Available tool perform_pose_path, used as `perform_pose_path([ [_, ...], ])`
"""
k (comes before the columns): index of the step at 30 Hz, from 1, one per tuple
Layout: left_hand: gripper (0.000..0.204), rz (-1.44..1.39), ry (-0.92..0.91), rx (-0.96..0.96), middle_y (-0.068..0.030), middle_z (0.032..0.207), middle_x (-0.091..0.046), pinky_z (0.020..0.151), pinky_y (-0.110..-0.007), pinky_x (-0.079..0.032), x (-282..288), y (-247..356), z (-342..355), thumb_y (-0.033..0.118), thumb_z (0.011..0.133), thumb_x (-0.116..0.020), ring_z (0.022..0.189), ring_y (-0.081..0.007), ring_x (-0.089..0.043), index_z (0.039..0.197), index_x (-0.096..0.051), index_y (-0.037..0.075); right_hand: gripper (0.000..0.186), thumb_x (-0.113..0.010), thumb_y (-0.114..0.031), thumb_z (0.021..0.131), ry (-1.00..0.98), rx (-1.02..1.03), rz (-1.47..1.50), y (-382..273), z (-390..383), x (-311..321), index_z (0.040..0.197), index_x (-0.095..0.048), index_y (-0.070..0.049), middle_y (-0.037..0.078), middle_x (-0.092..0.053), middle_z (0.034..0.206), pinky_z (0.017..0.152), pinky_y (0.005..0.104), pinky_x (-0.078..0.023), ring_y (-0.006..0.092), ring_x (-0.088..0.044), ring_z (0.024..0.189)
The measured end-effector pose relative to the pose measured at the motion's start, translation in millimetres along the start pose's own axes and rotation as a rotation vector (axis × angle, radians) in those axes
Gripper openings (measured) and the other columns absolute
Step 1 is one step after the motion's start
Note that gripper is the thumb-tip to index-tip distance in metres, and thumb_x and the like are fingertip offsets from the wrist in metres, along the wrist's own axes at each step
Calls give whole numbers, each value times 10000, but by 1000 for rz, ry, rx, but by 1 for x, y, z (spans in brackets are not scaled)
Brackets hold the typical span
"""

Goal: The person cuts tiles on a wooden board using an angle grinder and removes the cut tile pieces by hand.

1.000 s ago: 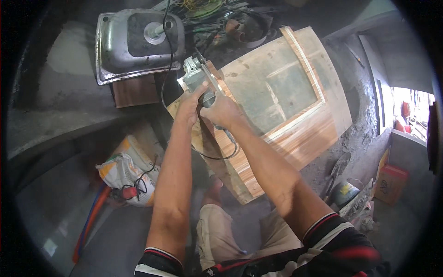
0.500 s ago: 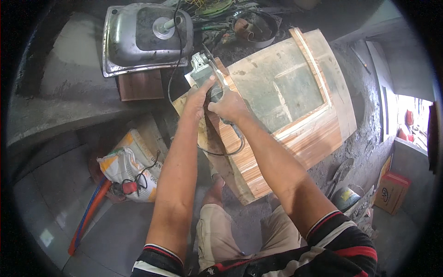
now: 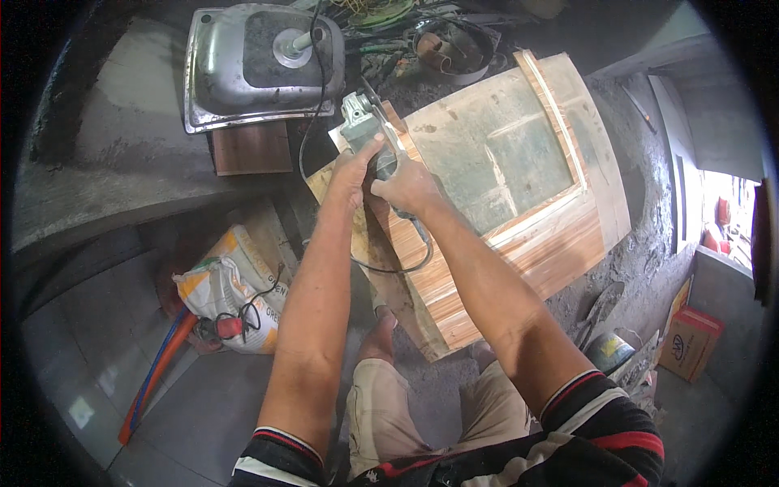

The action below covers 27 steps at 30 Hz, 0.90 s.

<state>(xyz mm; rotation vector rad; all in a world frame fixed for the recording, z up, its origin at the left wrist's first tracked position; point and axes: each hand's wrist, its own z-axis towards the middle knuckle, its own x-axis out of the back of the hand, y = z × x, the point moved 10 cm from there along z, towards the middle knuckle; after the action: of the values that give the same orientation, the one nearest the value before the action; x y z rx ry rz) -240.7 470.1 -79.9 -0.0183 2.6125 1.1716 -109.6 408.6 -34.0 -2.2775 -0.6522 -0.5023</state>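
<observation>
My two hands are closed around an angle grinder (image 3: 358, 122) with a grey-green metal head. My left hand (image 3: 350, 174) wraps its body from the left, its thumb stretched along the tool. My right hand (image 3: 410, 188) grips the body from the right, and its palm side is hidden. The thin cutting disc (image 3: 372, 97) stands on edge at the far end of a wood-grain strip (image 3: 395, 223); whether it touches the strip I cannot tell. This strip lies along the left side of a large greyish panel (image 3: 462, 138) edged with wood-grain pieces.
A black cable (image 3: 324, 73) runs past a steel sink (image 3: 220, 81) at the far left. Sacks (image 3: 235, 280) and an orange tube (image 3: 158, 381) lie left of me. A round bucket-like container (image 3: 462, 73) stands behind the panel; a cardboard box (image 3: 690, 345) sits at right.
The view has shifted slightly, so things sit a little farther right in the picture. Both hands keep their hold on the grinder and have hardly moved against the panel.
</observation>
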Motion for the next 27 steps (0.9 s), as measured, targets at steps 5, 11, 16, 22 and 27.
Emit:
perform_pose_path([
  [5,586,-13,4,-20,-130,1185,-775,910,-403,-604,-1,4,-2,364,901,-913,1012,-242,-760,1306,-720,-13,760,-783,-427,762,-6,26,-4,0,3,-3,1338,-668,55,322,-760,1223,1047,493,-584,444,-745,1191],
  [11,564,-16,-32,3,-82,1243,-752,1020,-399,-545,-3,3,-4,377,935,-889,1133,-221,-706,1350,-702,44,763,-789,-430,758,40,44,-2,0,6,-3,1329,-670,62,319,-765,1209,1036,489,-589,440,-750,1184],
  [16,537,-49,1,-16,-113,1156,-778,897,-396,-600,1,4,-1,343,914,-905,1003,-229,-755,1287,-728,0,754,-794,-428,751,43,38,-3,-4,4,-2,1310,-677,64,312,-771,1195,1033,485,-590,439,-755,1169],
  [22,577,-9,-27,18,-88,1269,-750,1021,-387,-546,1,3,-1,366,933,-886,1143,-216,-706,1369,-700,37,739,-801,-433,753,-4,14,-3,-4,2,-2,1299,-685,52,305,-773,1192,1030,486,-592,435,-758,1156],
  [27,588,-3,-35,25,-91,1282,-748,1030,-395,-543,-2,3,-3,371,927,-890,1153,-219,-703,1372,-701,36,726,-803,-435,756,47,38,-4,-4,4,-1,1290,-697,45,301,-768,1217,1037,488,-590,434,-752,1166],
])
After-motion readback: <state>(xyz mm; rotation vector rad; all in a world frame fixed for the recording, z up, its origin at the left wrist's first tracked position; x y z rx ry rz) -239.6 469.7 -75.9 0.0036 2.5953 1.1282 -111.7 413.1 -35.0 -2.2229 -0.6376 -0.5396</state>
